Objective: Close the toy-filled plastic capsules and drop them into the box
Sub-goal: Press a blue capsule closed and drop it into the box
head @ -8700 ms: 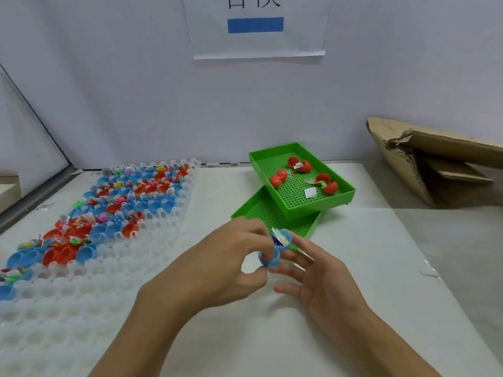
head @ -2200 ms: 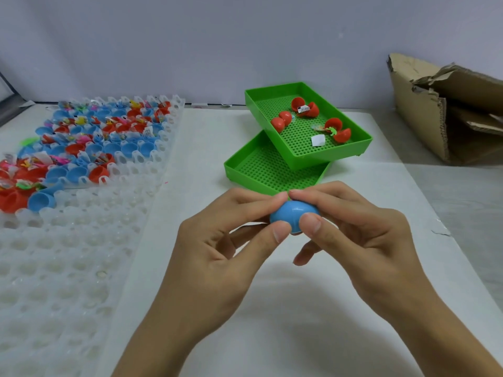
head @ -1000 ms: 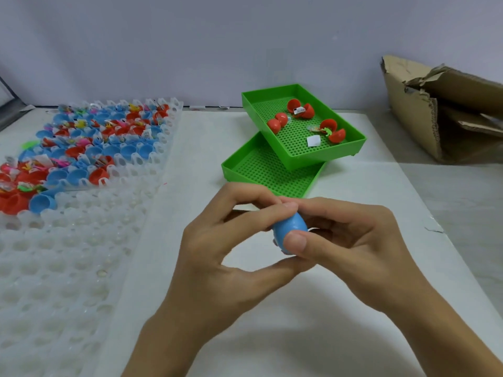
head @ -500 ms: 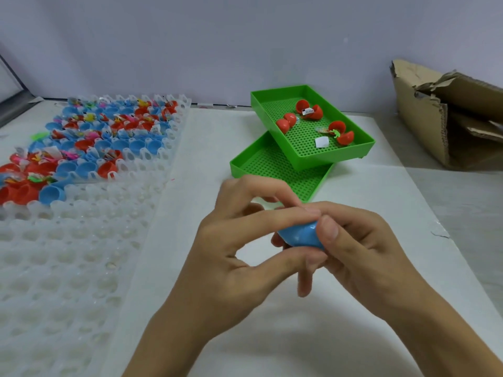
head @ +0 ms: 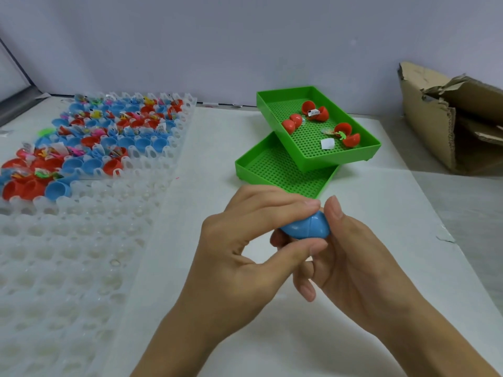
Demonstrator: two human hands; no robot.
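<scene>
Head view: both hands meet over the white worktop (head: 353, 202), near the middle of the picture, around one blue capsule (head: 306, 227). The capsule looks closed, with a seam line running across its shell. The left hand (head: 245, 257) pinches it between curled fingers on top and the thumb underneath. The right hand (head: 351, 257) cradles it from the right, its thumb upright against the capsule's far end and its fingers curled beneath, partly hidden by the left thumb.

Just beyond the hands lies a green perforated tray (head: 272, 167), and a second green tray (head: 362, 137) rests tilted across its far end. The upper tray holds three open red capsules (head: 315, 111) and a small white square of paper (head: 327, 144).

On the left of the worktop lies a large translucent white cell tray (head: 81, 254). Its far rows are filled with open blue and red capsule halves (head: 109, 134), many with small colourful toys in them; the near rows show only bare cells.

A torn cardboard box (head: 446, 121) stands at the right edge, well apart from the hands, its open side facing into the scene. A pale wall (head: 217, 42) runs behind everything.
</scene>
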